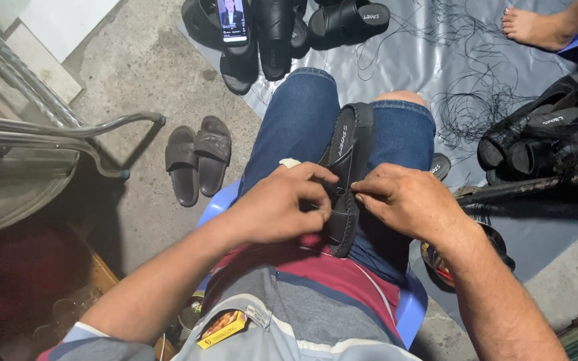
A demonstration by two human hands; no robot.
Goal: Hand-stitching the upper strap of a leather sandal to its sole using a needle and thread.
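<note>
A black sandal (348,154) with a stitched edge lies lengthwise between my thighs, on my blue denim shorts (296,127). My left hand (279,204) is closed on its left side near the middle. My right hand (406,200) pinches the sandal's right edge with thumb and forefinger. Whether a needle or thread sits between the fingers is too small to tell. I sit on a blue plastic stool (413,304).
A grey sheet (436,60) on the concrete floor carries loose black thread (483,100), and piles of black sandals at top (342,23) and right (543,127). A phone (233,20) rests on sandals. A brown slipper pair (199,160) lies left, beside a metal chair frame (68,127). Another person's bare foot (536,27) is at top right.
</note>
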